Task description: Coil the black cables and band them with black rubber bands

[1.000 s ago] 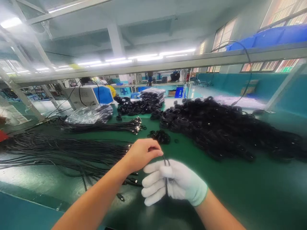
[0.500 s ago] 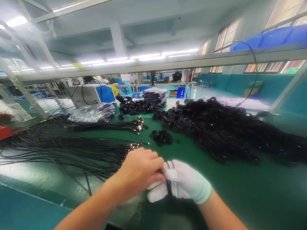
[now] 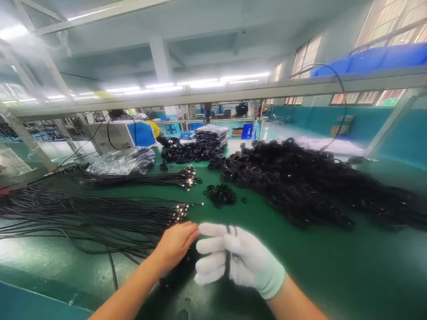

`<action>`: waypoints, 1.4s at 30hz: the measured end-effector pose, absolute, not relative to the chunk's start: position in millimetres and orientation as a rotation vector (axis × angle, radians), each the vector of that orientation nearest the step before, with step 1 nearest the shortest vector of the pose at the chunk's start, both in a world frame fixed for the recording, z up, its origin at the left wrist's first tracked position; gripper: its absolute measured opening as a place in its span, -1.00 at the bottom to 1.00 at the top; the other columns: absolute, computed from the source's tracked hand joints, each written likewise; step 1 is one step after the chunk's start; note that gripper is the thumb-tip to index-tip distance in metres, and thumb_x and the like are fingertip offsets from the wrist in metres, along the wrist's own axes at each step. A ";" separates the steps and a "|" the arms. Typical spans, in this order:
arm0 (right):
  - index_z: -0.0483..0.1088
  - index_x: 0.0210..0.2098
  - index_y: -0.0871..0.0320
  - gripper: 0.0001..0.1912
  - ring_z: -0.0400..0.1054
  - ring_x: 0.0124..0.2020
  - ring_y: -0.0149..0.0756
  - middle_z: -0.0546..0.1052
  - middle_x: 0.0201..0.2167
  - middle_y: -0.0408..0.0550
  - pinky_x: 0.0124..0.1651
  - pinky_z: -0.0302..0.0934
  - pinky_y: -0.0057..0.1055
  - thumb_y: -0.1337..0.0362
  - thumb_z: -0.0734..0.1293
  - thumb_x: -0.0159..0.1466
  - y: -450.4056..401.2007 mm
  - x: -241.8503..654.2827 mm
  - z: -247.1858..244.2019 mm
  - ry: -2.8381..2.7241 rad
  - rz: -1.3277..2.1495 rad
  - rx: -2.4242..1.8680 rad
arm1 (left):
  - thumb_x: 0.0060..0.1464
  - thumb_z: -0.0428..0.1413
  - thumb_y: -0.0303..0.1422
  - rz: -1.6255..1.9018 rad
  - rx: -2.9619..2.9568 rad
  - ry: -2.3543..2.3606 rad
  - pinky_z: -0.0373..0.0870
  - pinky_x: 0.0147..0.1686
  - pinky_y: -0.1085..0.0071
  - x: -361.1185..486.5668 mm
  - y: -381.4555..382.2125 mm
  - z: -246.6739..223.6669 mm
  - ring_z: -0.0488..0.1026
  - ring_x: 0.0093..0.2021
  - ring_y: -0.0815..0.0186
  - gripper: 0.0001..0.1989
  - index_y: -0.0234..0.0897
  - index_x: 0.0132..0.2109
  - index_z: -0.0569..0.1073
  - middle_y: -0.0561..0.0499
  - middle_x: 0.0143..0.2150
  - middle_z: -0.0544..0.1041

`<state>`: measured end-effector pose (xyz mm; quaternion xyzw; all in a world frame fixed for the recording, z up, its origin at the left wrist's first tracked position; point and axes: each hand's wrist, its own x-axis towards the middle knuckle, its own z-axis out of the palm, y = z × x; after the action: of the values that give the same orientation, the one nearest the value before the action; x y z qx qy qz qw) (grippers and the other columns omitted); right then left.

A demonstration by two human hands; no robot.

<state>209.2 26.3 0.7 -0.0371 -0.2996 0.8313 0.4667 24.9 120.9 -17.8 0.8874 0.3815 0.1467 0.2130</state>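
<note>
My right hand (image 3: 247, 260) wears a white glove and is held up over the bench. A black cable (image 3: 227, 263) is looped around its fingers, and the thumb presses on the loop. The other fingers point left. My left hand (image 3: 176, 244) is bare and sits just left of the gloved fingertips. Its fingers are bent together; whatever they hold is hidden. Beside it end the bright connector tips (image 3: 180, 212) of a bundle of straight black cables (image 3: 100, 213).
A large heap of coiled black cables (image 3: 300, 182) covers the right side of the green bench (image 3: 267, 240). A small pile of black rings (image 3: 220, 195) lies mid-bench. Behind are a second cable bundle (image 3: 143, 179), plastic bags (image 3: 122, 161) and a white-and-blue machine (image 3: 116, 135).
My left hand has moved left and down, away from the right palm to beside its fingertips. The gloved fingers have straightened out, with the cable still looped around them. The view has shifted slightly.
</note>
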 end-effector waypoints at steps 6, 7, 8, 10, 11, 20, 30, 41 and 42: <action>0.32 -0.04 0.13 -0.58 0.43 -0.31 -0.24 0.48 -0.19 0.00 -0.08 0.25 -0.03 0.17 0.40 0.14 31.4 224.3 11.9 -0.719 1.795 -0.340 | 0.22 -0.16 -0.37 0.201 2.833 1.329 0.14 -0.39 0.39 29.2 73.8 -16.5 0.42 -0.39 0.26 -0.74 -0.21 -0.33 0.39 0.04 -0.38 0.49; 0.33 -0.04 0.14 -0.58 0.43 -0.29 -0.22 0.49 -0.18 0.02 -0.07 0.24 -0.03 0.17 0.40 0.14 32.8 225.2 12.0 -0.714 1.759 -0.378 | 0.22 -0.16 -0.37 0.207 2.858 1.273 0.12 -0.41 0.38 32.7 62.5 -15.2 0.41 -0.41 0.26 -0.74 -0.21 -0.35 0.38 0.06 -0.40 0.49; 0.33 -0.05 0.14 -0.58 0.44 -0.27 -0.20 0.49 -0.17 0.03 -0.06 0.24 -0.02 0.17 0.41 0.13 34.2 225.3 11.0 -0.708 1.733 -0.414 | 0.21 -0.14 -0.38 0.228 2.876 1.210 0.11 -0.42 0.38 36.3 52.2 -13.9 0.40 -0.43 0.27 -0.76 -0.20 -0.36 0.37 0.07 -0.42 0.48; 0.33 -0.05 0.16 -0.58 0.44 -0.24 -0.18 0.49 -0.16 0.06 -0.03 0.22 -0.01 0.18 0.41 0.13 36.4 223.7 5.9 -0.696 1.704 -0.486 | 0.19 -0.11 -0.40 0.284 2.899 1.105 0.09 -0.44 0.38 42.7 38.3 -9.9 0.38 -0.47 0.29 -0.79 -0.20 -0.39 0.35 0.09 -0.45 0.47; 0.33 -0.05 0.17 -0.59 0.44 -0.23 -0.18 0.50 -0.15 0.07 -0.01 0.21 -0.03 0.20 0.41 0.14 37.0 222.2 2.0 -0.695 1.697 -0.532 | 0.17 -0.09 -0.41 0.310 2.913 1.067 0.07 -0.45 0.38 44.8 35.8 -6.9 0.36 -0.49 0.31 -0.80 -0.21 -0.40 0.35 0.10 -0.46 0.47; 0.34 -0.06 0.38 -0.54 0.46 -0.25 -0.03 0.50 -0.23 0.25 -0.11 0.22 0.06 0.21 0.39 0.14 27.3 204.8 -24.7 -0.884 2.207 -0.354 | 0.07 0.13 -0.17 0.462 2.815 0.627 0.18 -0.32 0.46 35.0 94.3 47.0 0.38 -0.35 0.38 -0.78 -0.24 -0.37 0.48 0.09 -0.40 0.48; 0.32 -0.09 0.17 -0.53 0.26 -0.44 -0.41 0.34 -0.46 -0.18 -0.12 0.20 -0.14 0.15 0.45 0.07 27.7 202.3 -5.8 -0.699 1.988 -0.254 | 0.22 -0.13 -0.33 0.476 2.440 0.912 0.27 -0.32 0.48 21.9 119.7 -9.0 0.39 -0.33 0.35 -0.70 -0.28 -0.29 0.48 0.03 -0.35 0.48; 0.32 -0.02 0.22 -0.56 0.40 -0.17 -0.18 0.48 -0.14 0.11 -0.03 0.21 -0.15 0.22 0.41 0.14 37.0 215.1 -8.0 -0.715 1.655 -0.631 | 0.16 -0.07 -0.44 0.446 2.872 1.037 0.10 -0.41 0.39 47.1 43.2 -6.3 0.36 -0.42 0.33 -0.83 -0.24 -0.35 0.38 0.06 -0.41 0.47; 0.31 -0.02 0.23 -0.56 0.40 -0.18 -0.20 0.49 -0.15 0.11 -0.05 0.22 -0.18 0.25 0.41 0.14 35.7 213.5 -10.8 -0.734 1.688 -0.667 | 0.16 -0.04 -0.42 0.478 2.912 0.990 0.09 -0.41 0.38 46.0 45.1 -2.9 0.36 -0.42 0.33 -0.84 -0.25 -0.36 0.39 0.06 -0.41 0.47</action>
<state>213.5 35.7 -10.8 -0.2829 -0.3111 0.7155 0.5579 46.0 45.1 -2.9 0.9355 0.3179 0.1537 0.0147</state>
